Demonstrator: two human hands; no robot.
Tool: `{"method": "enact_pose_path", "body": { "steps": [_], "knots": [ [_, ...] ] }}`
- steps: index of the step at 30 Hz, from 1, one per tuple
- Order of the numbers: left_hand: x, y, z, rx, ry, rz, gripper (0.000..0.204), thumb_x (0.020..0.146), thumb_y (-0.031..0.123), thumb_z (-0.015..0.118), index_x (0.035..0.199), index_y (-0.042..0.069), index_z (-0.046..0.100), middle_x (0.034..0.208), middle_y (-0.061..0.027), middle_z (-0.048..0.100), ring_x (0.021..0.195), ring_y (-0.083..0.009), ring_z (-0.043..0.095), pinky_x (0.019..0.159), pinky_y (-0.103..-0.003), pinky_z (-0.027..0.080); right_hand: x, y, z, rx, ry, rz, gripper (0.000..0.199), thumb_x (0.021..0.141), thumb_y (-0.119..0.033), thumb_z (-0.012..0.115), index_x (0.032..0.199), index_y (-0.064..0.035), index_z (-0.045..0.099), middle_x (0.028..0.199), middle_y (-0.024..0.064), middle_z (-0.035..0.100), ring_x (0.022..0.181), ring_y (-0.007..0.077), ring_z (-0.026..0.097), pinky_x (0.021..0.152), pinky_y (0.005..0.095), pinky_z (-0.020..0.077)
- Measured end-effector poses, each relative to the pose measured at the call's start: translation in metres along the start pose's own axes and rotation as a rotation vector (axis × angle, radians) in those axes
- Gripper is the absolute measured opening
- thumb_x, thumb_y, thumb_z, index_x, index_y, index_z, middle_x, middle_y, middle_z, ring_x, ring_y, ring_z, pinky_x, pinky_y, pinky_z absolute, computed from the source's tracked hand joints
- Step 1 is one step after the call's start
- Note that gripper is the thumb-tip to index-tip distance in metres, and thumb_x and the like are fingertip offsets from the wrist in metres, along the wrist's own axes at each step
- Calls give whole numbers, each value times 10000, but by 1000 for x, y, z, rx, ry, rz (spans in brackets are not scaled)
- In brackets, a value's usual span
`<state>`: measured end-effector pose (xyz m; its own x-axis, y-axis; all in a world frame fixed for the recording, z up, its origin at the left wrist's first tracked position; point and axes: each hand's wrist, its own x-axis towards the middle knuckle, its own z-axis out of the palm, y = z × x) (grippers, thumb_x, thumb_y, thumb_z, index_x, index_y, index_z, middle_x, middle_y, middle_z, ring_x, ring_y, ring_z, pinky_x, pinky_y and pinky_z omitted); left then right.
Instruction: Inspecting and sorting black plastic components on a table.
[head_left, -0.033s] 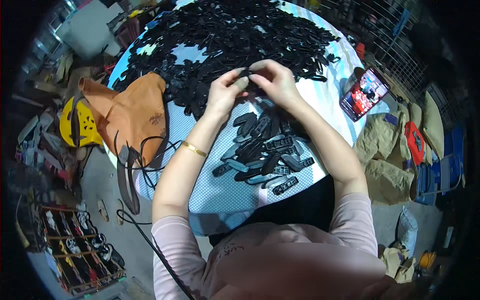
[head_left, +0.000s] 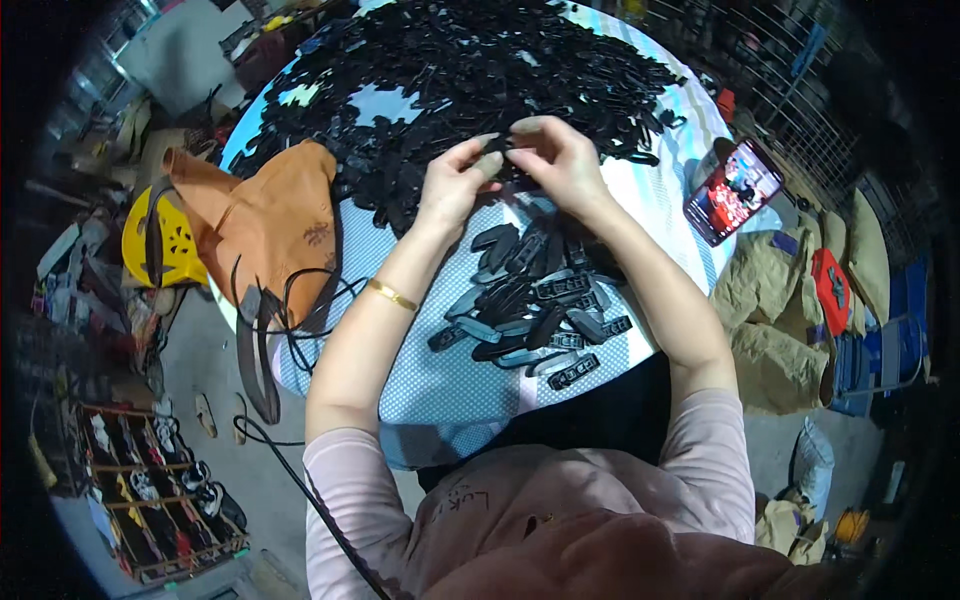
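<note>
My left hand point(head_left: 458, 185) and my right hand point(head_left: 565, 168) meet over the table, at the near edge of a big heap of small black parts point(head_left: 440, 75). The left thumb and fingers are pinched on a small black part point(head_left: 502, 146), hard to make out against the dark heap. On its other side, my right thumb and fingers are bent around the same spot, and what lies between them is mostly hidden. Between my forearms lies a smaller pile of black and grey elongated plastic pieces point(head_left: 540, 295), some with slotted faces.
A patterned cloth covers the round table point(head_left: 420, 390). At its right edge leans a lit phone point(head_left: 735, 192). An orange-brown bag point(head_left: 280, 215) with black cords hangs at the left, beside a yellow plastic chair back point(head_left: 160, 240). Brown sacks point(head_left: 775, 300) stand right, a shoe rack point(head_left: 160, 490) lower left.
My right hand has shifted slightly right, its fingertips a little farther from the left ones. The left hand stays nearly in place.
</note>
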<state>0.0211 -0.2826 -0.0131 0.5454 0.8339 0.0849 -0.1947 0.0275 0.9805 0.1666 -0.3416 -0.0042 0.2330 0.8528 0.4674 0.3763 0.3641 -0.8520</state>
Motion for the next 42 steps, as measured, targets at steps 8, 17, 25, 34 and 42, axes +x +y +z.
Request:
{"method": "enact_pose_path", "body": {
  "steps": [8,17,25,34,42],
  "knots": [
    [-2,5,-11,79,-66,113,323,819,63,605,1134,1,567,955,-24,621,810,-75,566,720,-203,452,-4,-6,3,-75,-36,-49,233,772,-26,646,1000,12,616,952,95,636,846,142,620,749,251,506],
    [-6,2,4,-51,31,115,327,843,76,592,1147,-34,550,999,-55,619,848,-97,574,759,-216,464,-9,-7,10,-409,107,-510,228,666,-43,681,879,-8,606,855,122,615,776,268,614,663,329,495],
    [-4,18,-3,-22,-103,107,265,841,35,551,1097,-21,591,994,-59,627,881,-109,571,788,-234,447,-5,6,-2,-17,-245,61,417,747,-319,688,953,36,616,753,122,640,637,162,600,568,293,460],
    [-6,26,-5,85,-110,166,225,824,58,583,1033,-12,629,927,-66,649,819,-104,583,748,-225,453,-9,-12,-3,-263,-239,-4,272,783,-213,665,951,0,642,729,64,640,641,75,572,556,230,453],
    [-19,34,6,737,-698,123,292,777,96,627,1056,12,619,791,-30,642,663,-68,568,625,-234,470,20,30,-76,-390,-129,164,230,783,-189,612,962,-53,662,858,104,670,781,182,637,704,305,490]
  ]
}}
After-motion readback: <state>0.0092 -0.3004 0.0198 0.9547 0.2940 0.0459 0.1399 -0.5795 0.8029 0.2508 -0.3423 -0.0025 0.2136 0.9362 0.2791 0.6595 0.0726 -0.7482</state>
